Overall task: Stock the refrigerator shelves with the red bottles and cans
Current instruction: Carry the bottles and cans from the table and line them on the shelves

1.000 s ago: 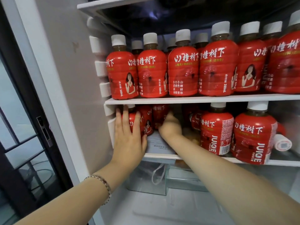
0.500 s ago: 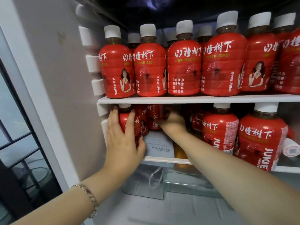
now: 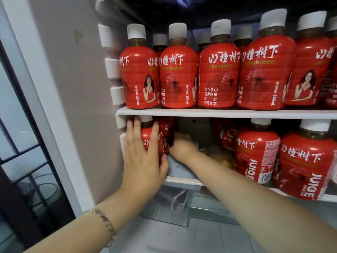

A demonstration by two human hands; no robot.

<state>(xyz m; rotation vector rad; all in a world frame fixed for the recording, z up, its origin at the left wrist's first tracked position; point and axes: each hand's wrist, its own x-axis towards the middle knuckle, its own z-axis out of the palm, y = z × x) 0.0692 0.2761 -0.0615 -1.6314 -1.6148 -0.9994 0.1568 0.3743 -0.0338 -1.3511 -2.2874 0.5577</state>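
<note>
Left hand (image 3: 144, 157) spread flat against upright bottle (image 3: 148, 136) at lower shelf's (image 3: 182, 179) left end, fingers open, not wrapped. Right hand (image 3: 182, 146) just beside, reaching deeper; grip cannot be told. Upper shelf (image 3: 218, 112) full.

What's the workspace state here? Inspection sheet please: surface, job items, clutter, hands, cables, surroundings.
Surface: upper shelf full; lower shelf has a gap in the middle.
Job's things: red bottles upright above; corner bottle at lower left.
Clutter: paper sheet and yellow item on lower shelf.
Grippers: left hand flat against corner bottle; right hand reaches behind it, grip hidden.
Cables: nothing seen.
Surroundings: clear drawer below.
</note>
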